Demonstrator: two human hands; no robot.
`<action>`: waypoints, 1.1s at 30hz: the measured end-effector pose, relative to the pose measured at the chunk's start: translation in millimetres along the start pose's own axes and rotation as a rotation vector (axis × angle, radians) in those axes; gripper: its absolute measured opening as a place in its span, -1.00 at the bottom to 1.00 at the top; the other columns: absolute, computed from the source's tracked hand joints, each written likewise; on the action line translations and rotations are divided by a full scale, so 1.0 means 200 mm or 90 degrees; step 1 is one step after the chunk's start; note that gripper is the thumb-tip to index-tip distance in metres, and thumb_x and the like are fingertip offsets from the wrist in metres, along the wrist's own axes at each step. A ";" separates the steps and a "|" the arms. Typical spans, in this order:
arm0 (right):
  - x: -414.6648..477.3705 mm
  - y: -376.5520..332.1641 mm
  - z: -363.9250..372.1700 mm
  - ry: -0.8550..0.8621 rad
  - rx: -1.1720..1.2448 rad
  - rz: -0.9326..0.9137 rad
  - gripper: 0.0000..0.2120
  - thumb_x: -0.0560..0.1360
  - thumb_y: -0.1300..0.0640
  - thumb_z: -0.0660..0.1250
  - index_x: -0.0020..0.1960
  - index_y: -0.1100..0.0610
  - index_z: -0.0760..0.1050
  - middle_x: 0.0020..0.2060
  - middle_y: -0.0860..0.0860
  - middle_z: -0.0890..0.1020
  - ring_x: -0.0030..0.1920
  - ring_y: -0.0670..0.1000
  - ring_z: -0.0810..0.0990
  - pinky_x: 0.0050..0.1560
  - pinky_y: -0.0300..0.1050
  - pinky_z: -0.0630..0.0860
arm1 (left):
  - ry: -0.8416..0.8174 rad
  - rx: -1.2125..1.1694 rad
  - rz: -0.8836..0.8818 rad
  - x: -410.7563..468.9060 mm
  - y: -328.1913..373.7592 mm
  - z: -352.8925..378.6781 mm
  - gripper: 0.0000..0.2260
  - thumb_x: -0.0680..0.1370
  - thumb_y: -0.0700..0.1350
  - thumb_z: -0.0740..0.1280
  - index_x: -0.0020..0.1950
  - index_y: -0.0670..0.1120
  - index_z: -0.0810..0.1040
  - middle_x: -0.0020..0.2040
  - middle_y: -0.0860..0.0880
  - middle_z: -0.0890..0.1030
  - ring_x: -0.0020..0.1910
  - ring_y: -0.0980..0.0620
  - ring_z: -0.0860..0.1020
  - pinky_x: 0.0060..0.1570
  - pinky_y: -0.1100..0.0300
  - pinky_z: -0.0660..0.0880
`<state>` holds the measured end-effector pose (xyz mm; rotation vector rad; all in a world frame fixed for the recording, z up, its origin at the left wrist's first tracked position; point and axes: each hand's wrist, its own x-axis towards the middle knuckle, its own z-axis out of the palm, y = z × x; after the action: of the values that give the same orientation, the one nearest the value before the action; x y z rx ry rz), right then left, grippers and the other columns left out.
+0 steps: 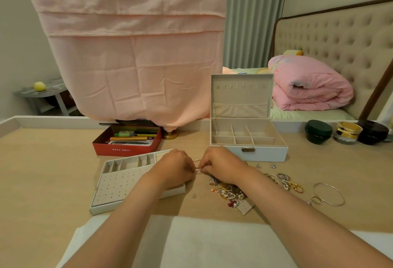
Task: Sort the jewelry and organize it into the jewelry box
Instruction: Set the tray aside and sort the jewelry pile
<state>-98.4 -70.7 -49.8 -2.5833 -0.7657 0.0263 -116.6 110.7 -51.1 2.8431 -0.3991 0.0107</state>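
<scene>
Materials and finishes on the tabletop.
Table [53, 172]: pale wood-look, matt, smooth. Jewelry box [265, 153] at 1 o'clock: white matt shell, beige cloth lining, small metal clasp [248, 149]. Tray [119, 184] at 9 o'clock: same beige lining. Hoop [197, 160] at centre and bangle [323, 183] at 4 o'clock: thin bright metal. Red box [127, 150] at 11 o'clock: matt, card-like. Pink cloth [138, 65] at 12 o'clock: matt, creased.

The jewelry box [248, 153] stands open on the desk [53, 172]. A box of pens [119, 150] sits to its left. The tray [119, 184] lies before it, leftward. The jewelry heap [228, 192] lies directly before it, and three jars [348, 132] stand to its right.
</scene>
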 end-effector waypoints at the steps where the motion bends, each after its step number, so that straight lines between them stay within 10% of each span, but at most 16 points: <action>1: 0.01 0.00 0.01 -0.012 -0.010 -0.002 -0.86 0.51 0.15 0.46 0.05 0.05 0.74 -0.14 -0.10 0.63 -0.04 -0.02 0.60 0.06 -0.06 0.56 | -0.006 0.006 0.005 -0.01 0.00 0.00 -0.84 0.52 0.00 0.42 0.07 0.12 0.72 0.06 0.10 0.61 0.06 0.09 0.49 0.12 0.13 0.52; 13: -0.13 0.08 -0.16 -0.008 0.042 0.042 -0.74 0.57 0.18 0.40 0.24 0.00 0.65 0.19 -0.07 0.66 0.06 -0.12 0.61 0.20 -0.14 0.52 | 0.045 0.083 -0.002 0.02 0.12 -0.02 -0.80 0.59 0.06 0.30 0.16 0.15 0.65 0.16 0.08 0.60 0.17 0.00 0.47 0.22 0.05 0.42; 26: -0.46 0.43 -0.33 -0.062 -0.055 0.224 -0.74 0.54 0.21 0.34 0.14 -0.01 0.69 0.08 -0.09 0.70 0.08 -0.09 0.63 0.23 -0.10 0.56 | -0.055 -0.080 0.141 0.11 0.60 0.20 -0.72 0.56 0.06 0.37 0.27 0.14 0.61 0.14 0.07 0.51 0.13 0.06 0.49 0.19 0.06 0.48; 33: -0.47 0.46 -0.36 -0.047 0.005 0.201 -0.94 0.51 0.14 0.47 -0.03 0.01 0.68 -0.15 -0.11 0.68 -0.12 -0.10 0.65 -0.11 -0.28 0.53 | 0.006 -0.122 0.123 0.09 0.57 0.17 -0.74 0.58 -0.02 0.37 0.26 0.09 0.59 0.24 0.09 0.55 0.23 0.08 0.49 0.27 0.11 0.45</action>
<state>-120.7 -217.7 -33.4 -2.6822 -0.3734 0.2205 -130.0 -8.1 -52.7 2.6060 -0.6351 0.0222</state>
